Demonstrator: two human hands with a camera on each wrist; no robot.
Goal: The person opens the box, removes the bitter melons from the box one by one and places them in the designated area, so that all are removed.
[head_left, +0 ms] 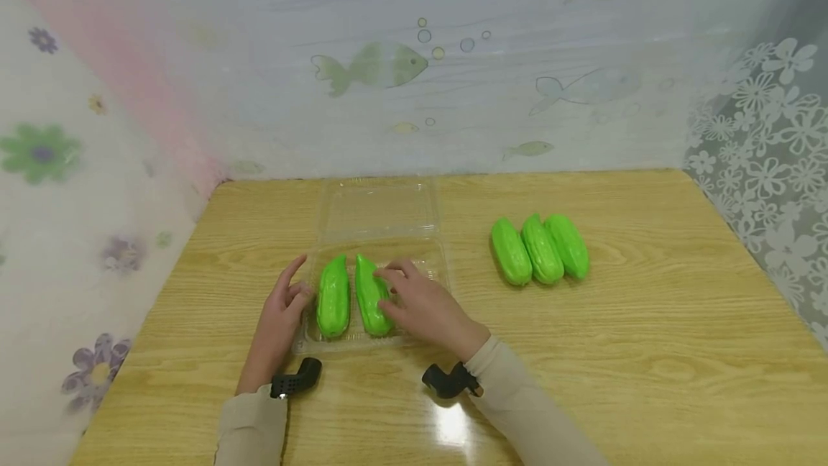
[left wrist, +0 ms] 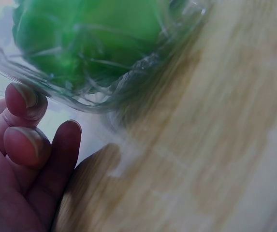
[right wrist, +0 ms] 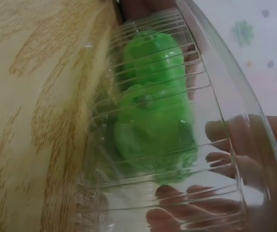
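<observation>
Two glossy, ridged green vegetables that look like bitter melons lie side by side in a clear plastic clamshell box, its lid folded back flat. My right hand is over the box, its spread fingertips right at the right side of the inner green bitter melon. In the right wrist view those fingers show through the clear wall, lower than the melon. Beside the box's left edge is my left hand, fingers loose and nearest to the left green bitter melon. In the left wrist view, fingertips are at the wall.
Three more green bitter melons lie in a row on the wooden table, right of the box. The open lid extends toward the back edge, where a fish-printed curtain hangs. Both wrists wear black cameras.
</observation>
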